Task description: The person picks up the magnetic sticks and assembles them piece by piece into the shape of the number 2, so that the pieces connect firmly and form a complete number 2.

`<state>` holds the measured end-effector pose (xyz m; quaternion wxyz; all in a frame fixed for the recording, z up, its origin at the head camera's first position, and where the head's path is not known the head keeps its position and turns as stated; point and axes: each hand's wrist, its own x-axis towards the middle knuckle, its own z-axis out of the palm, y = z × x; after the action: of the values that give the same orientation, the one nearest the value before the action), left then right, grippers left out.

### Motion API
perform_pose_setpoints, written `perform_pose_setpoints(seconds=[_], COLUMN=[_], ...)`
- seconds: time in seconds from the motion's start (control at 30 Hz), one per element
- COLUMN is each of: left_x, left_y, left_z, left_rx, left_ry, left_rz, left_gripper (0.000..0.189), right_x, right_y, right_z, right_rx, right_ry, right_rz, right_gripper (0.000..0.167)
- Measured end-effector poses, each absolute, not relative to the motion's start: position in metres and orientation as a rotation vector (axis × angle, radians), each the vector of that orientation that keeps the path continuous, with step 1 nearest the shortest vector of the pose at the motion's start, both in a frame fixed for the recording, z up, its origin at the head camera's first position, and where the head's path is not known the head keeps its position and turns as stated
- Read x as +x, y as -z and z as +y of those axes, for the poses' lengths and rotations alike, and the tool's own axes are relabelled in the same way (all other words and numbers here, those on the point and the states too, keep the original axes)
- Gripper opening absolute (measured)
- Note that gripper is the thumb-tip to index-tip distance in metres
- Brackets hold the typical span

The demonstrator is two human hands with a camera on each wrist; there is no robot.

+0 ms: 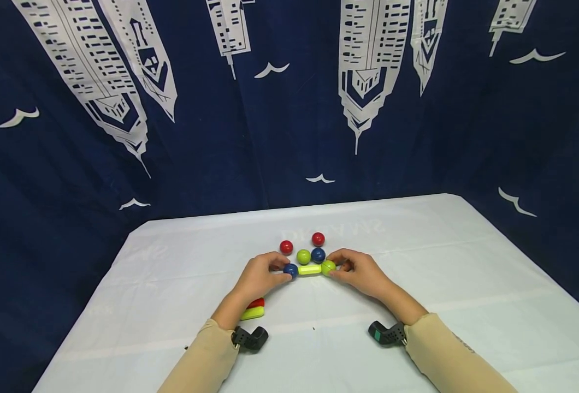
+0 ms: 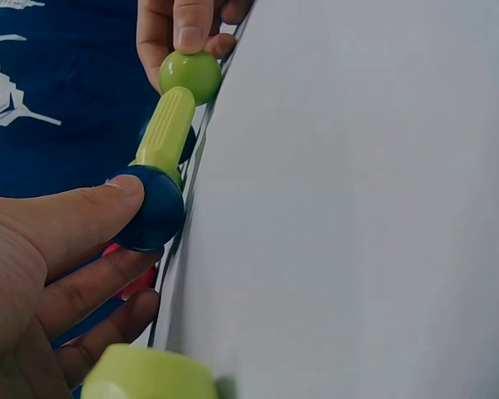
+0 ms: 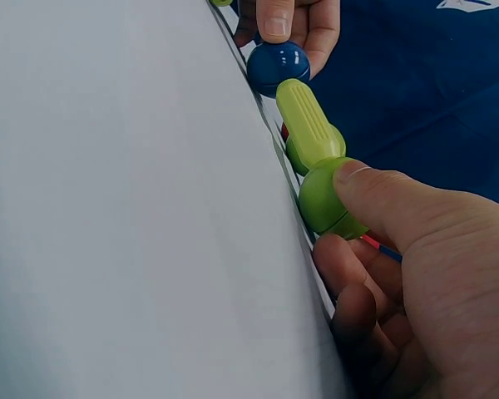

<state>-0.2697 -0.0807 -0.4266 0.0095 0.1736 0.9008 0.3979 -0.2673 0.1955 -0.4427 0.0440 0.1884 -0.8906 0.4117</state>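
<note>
My left hand (image 1: pixel 264 274) pinches a dark blue ball (image 1: pixel 291 270) between thumb and fingers. Opposite it, my right hand (image 1: pixel 360 271) pinches a lime green ball (image 1: pixel 328 267). A ribbed yellow-green rod (image 1: pixel 310 270) spans the two balls, one at each end, low over the white table. In the left wrist view the blue ball (image 2: pixel 152 209) sits under the thumb, with the rod (image 2: pixel 168 129) leading away to the green ball (image 2: pixel 191 77). The right wrist view shows the green ball (image 3: pixel 328 199) under the right thumb and the rod (image 3: pixel 309 123) meeting it.
Just behind the rod lie another green ball (image 1: pixel 303 256) and another blue ball (image 1: pixel 318 254). Two red balls, one left (image 1: pixel 287 247) and one right (image 1: pixel 318 238), lie farther back. Red (image 1: pixel 256 303) and yellow-green rods (image 1: pixel 253 313) lie beside my left forearm. A navy curtain (image 1: pixel 250 136) hangs behind the table (image 1: pixel 319 349).
</note>
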Motion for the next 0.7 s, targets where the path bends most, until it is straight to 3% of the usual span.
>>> perform_pose_setpoints(seconds=[0.2, 0.7], left_x=[-0.2697, -0.2690], left_y=[0.4268, 0.4246], left_z=[-0.0827, -0.0848], left_rx=[0.564, 0.578], left_ry=[-1.255, -1.232], left_rz=[2.799, 2.776], left_gripper=[0.038, 0.028], right_x=[-0.2665, -0.2654], right_y=[0.4422, 0.4425], right_z=[0.1939, 0.1919], right_rx=[0.588, 0.572], right_ry=[-1.235, -1.214], right_rz=[-2.712, -2.721], right_gripper=[0.027, 0.030])
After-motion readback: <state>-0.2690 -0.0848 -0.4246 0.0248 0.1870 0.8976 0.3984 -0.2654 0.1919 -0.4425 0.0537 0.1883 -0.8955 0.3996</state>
